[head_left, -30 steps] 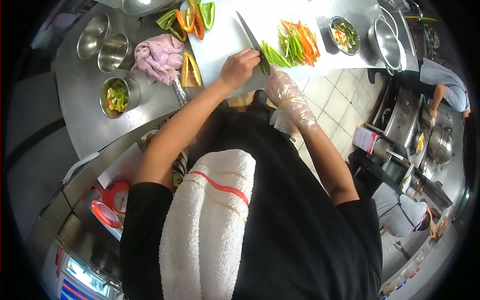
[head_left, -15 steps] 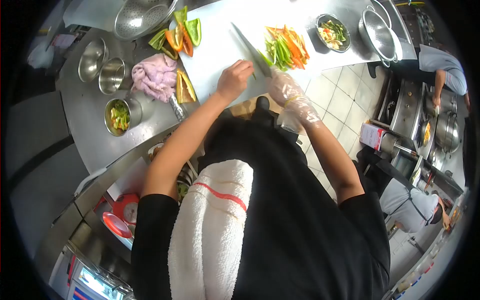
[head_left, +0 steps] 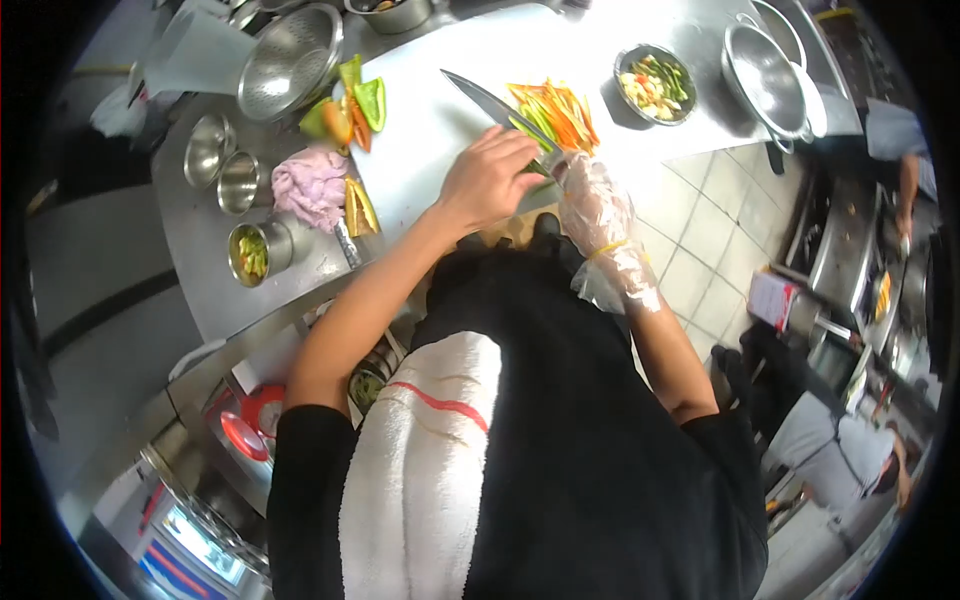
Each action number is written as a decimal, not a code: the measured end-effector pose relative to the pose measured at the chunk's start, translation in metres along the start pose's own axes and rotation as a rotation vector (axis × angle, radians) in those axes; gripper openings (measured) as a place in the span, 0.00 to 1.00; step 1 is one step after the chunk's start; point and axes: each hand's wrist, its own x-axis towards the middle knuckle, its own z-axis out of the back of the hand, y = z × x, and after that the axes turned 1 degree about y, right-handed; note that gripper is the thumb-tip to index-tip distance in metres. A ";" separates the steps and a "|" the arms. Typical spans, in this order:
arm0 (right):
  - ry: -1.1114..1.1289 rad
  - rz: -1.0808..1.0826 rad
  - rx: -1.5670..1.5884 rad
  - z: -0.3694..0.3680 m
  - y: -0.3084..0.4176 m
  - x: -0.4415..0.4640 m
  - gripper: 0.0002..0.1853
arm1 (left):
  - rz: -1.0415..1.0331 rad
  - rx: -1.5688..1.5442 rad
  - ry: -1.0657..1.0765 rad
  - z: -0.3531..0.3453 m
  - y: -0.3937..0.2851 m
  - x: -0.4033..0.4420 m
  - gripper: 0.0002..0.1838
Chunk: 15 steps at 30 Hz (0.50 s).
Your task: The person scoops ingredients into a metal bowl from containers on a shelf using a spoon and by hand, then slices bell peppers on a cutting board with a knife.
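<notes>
One knife (head_left: 495, 105), long, dark, pointed

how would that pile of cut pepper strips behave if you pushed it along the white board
The pepper strips would probably spread rather than move as one, since they lie loose and overlapping on the cutting board. Each looks slim, so likely light and slightly bendy. Lying heaped, they seem unlikely to roll far.

A colander (head_left: 290, 62) sits at the counter's (head_left: 200, 270) upper left — two steel bowls (head_left: 209, 150) and a bunched pink cloth (head_left: 311, 188) near it. A two-handled bowl (head_left: 765, 78) is at the right. Past the floor tiles (head_left: 703, 225) are a white-and-red box (head_left: 772, 298) and two people (head_left: 832, 447) — both in grey tops
</notes>
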 end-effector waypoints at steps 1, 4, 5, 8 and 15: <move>0.005 0.033 0.022 0.002 -0.002 0.001 0.06 | 0.019 0.024 0.161 -0.005 0.002 0.007 0.15; 0.090 0.027 -0.039 0.001 -0.003 0.002 0.06 | 0.135 0.023 0.505 -0.012 0.009 0.027 0.21; 0.103 0.048 0.063 0.002 -0.002 0.002 0.07 | 0.116 0.044 0.483 -0.016 0.013 0.030 0.17; 0.234 0.021 0.203 0.018 0.008 0.003 0.09 | 0.296 0.100 0.182 0.003 0.030 0.034 0.14; 0.655 -0.091 0.430 0.002 -0.013 -0.004 0.13 | 0.894 0.751 0.294 0.082 0.124 0.016 0.19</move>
